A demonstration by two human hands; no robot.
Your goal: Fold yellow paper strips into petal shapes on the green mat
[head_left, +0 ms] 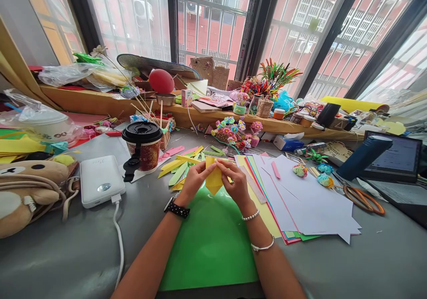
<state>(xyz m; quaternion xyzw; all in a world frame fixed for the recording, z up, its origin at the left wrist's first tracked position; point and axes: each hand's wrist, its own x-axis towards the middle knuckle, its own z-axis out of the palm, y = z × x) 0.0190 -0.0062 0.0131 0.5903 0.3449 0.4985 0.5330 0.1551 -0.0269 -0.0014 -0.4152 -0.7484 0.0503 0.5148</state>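
A small folded piece of yellow paper [213,181] with a pointed lower end is held up between both hands. My left hand [196,179], with a black watch strap at the wrist, pinches its left upper edge. The fingertips of my right hand [235,181] grip its right upper edge; a beaded bracelet and a bangle are on that arm. Below the hands lies a shiny green sheet [208,245] on the grey table. Just behind the left hand, yellow and green paper strips [180,172] lie in a loose pile.
A lidded cup [143,145] and a white power bank [102,181] with a cable stand to the left. On the right are stacked white and coloured sheets [300,192], orange-handled scissors [363,199], a blue cylinder [363,158] and a laptop [393,156]. Craft flowers [233,132] sit at the back.
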